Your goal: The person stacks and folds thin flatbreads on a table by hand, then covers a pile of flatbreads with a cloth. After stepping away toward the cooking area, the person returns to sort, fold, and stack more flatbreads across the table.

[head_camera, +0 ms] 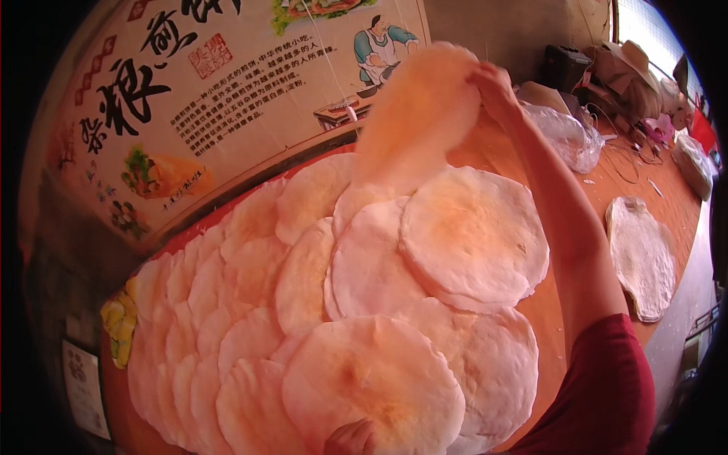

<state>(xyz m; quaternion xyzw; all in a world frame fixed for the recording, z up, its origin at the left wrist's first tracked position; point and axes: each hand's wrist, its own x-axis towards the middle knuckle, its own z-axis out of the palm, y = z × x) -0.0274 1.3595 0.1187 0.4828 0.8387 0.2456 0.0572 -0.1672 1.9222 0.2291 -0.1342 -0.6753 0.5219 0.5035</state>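
At the far side of the table, my right hand (493, 88) grips the edge of a thin round flatbread (421, 108), which hangs raised and blurred above the others. Just right of centre lies a round flatbread (472, 233) stacked on others. My left hand (350, 438) shows only in part at the bottom edge, in front of the nearest flatbread (369, 369); its fingers are hidden. Many overlapping flatbreads (256, 267) spread leftward in rows, pale with browned patches.
A separate flatbread or stack (640, 256) lies on the orange tabletop (591, 210) at the right. Behind it are a clear plastic bag (569, 136), cables and a hat (631, 57). A yellow cloth (120, 324) sits at the left edge; a printed poster (239, 74) covers the wall.
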